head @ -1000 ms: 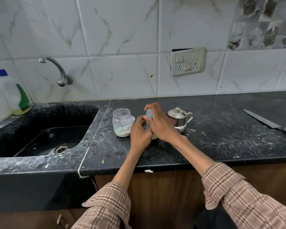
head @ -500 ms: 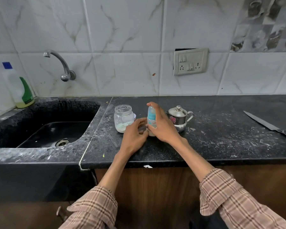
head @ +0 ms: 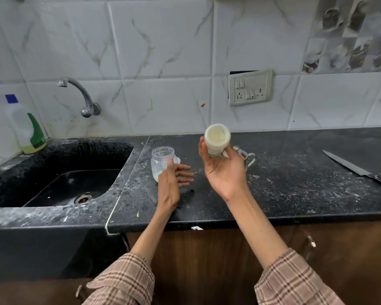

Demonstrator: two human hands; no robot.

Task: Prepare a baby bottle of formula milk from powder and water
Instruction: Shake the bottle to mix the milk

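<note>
Milky white fills the baby bottle [head: 217, 139], which the right hand [head: 223, 172] holds up off the counter, tipped so its base faces the viewer and its teat end points away. From here the bottle looks like light, stiff plastic; the liquid inside gives it a little weight, and a smooth wall could turn slippery if wet, so I would take it around the body, where the fingers and thumb wrap it now, not by the cap. The right palm is turned upward, wrist bent back, forearm reaching forward from a checked sleeve.

The left hand [head: 174, 176] hovers lower and to the left of the right, fingers straight and spread, holding nothing. Just behind its fingertips stands a clear jar [head: 162, 160] with a little white powder at the bottom. Behind the right hand a small steel pot [head: 248, 158] peeks out.
</note>
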